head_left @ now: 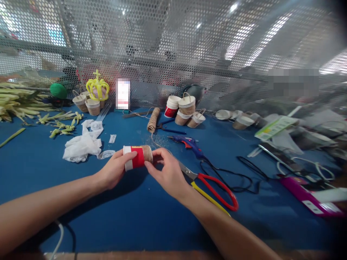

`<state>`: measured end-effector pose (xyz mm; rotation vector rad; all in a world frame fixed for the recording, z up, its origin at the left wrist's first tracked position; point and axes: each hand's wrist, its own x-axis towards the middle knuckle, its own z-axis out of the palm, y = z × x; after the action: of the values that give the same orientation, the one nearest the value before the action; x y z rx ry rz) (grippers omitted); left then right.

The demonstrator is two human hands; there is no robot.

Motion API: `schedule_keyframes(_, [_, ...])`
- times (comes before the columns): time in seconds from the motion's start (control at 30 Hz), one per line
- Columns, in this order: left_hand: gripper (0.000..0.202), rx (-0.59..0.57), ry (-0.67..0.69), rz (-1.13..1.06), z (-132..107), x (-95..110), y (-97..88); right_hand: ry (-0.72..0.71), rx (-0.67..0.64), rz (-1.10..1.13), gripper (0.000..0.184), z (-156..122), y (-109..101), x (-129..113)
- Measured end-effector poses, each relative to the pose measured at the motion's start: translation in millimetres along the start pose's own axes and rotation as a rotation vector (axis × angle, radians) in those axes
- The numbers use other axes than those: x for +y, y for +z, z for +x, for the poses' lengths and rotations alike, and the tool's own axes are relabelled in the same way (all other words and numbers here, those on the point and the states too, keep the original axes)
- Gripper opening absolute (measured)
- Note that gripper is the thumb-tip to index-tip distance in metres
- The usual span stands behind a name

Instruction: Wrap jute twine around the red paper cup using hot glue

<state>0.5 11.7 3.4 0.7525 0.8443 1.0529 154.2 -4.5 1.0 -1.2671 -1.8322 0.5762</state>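
Observation:
A red and white paper cup (135, 159) lies sideways above the blue table, its bottom end wrapped in jute twine (148, 153). My left hand (115, 170) grips the cup's rim end with thumb on top. My right hand (165, 169) pinches the twine-wrapped end with its fingertips. A strand of twine runs back from the cup to the twine spool (153, 120) further away.
Red and yellow scissors (214, 186) lie just right of my right hand. A blue glue gun (191, 144) with black cord, pliers (168, 126), twine-wrapped cups (187, 110), white crumpled plastic (81, 144), green leaves (24, 106) and a yellow crown (97, 88) surround. A perforated metal screen (173, 47) backs the table.

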Motion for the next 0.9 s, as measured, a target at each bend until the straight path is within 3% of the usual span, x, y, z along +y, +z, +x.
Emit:
schedule_keyframes(0.4, [0.020, -0.004, 0.005, 0.014, -2, -1, 0.7, 0.030, -0.011, 0.013, 0.010, -1, -2, -2])
schedule_keyframes(0.6, [0.023, -0.068, 0.131, 0.185, -1, -4, -7.8, 0.037, 0.006, 0.041, 0.011, -2, -3, -9])
schedule_keyframes(0.8, [0.022, -0.224, 0.305, 0.484, -4, 2, -14.1, 0.258, -0.071, 0.343, 0.016, 5, -10, -8])
schedule_keyframes(0.9, [0.020, -0.270, 0.281, 0.517, -4, 4, -14.3, 0.269, -0.083, 0.367, 0.016, 6, -13, -6])
